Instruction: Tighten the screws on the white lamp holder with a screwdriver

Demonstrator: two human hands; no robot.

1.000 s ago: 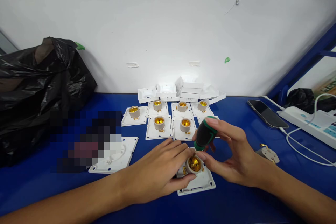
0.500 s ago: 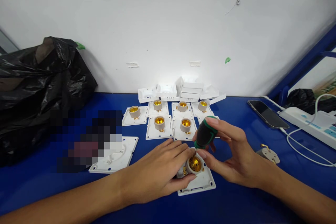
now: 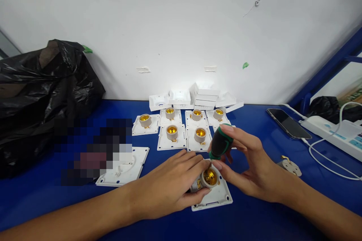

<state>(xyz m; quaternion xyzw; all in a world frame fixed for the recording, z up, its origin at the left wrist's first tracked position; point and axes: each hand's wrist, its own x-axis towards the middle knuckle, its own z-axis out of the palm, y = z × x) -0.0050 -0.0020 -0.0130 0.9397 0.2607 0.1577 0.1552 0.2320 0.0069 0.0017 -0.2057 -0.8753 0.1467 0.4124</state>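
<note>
In front of me a ceramic lamp socket (image 3: 209, 178) with a brass-coloured threaded inside sits on a white square plate (image 3: 215, 198). My left hand (image 3: 178, 184) is closed around the socket's left side, thumb below and fingers above. Between the fingers and thumb of my right hand (image 3: 246, 162) is a short screwdriver (image 3: 221, 142) with a black and green handle. It stands tilted over the socket, its tip down at the socket's inside near my left fingertips. Whether the tip sits in a screw cannot be made out.
Behind my hands stand several plates with sockets (image 3: 172, 132), then stacked white covers (image 3: 206, 96) by the wall. A bare plate (image 3: 124, 169) lies left, partly pixelated. A loose socket (image 3: 290, 166), a phone (image 3: 288, 122) and a power strip (image 3: 333, 135) lie right. A black bag (image 3: 48, 101) bulges left.
The screwdriver handle and my right fingers have shifted very slightly to the left. My left hand, the socket and the plate have stayed in place.
</note>
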